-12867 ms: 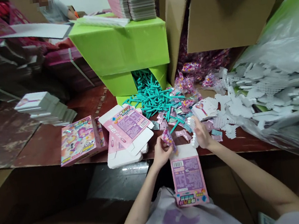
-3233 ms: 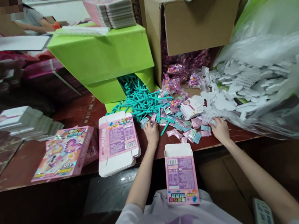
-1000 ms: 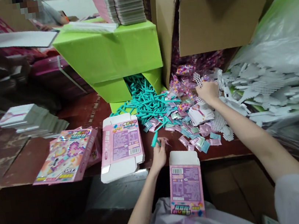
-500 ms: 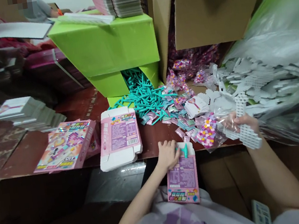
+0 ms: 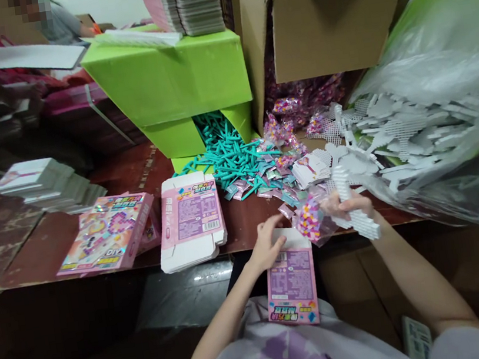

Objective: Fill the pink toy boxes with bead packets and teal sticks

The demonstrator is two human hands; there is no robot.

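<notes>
**Beads and peg board coming to the box**

Head view: the right hand [image 5: 352, 206] is gripping a bead bag [image 5: 310, 221] and white peg board [image 5: 361, 223], now moved closer to the open pink box [image 5: 292, 276]. The left hand [image 5: 268, 245] is loosely open, touching the box's top; its teal stick is gone.

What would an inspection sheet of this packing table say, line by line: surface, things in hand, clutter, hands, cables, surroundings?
Surface: dark red-brown worn table, crowded along its far side.
Things in hand: open pink box on the lap; bag of coloured beads and white pegboard piece above it.
Clutter: teal sticks spilling from a green carton; small sachets; flat pink cartons; a finished box; loose white pegboards in clear plastic.
Hands: left hand at the box mouth, fingers spread; right hand gripping bead bag and pegboard.
Cables: nothing seen.
Surroundings: brown carton, booklet stacks, another person behind.
</notes>
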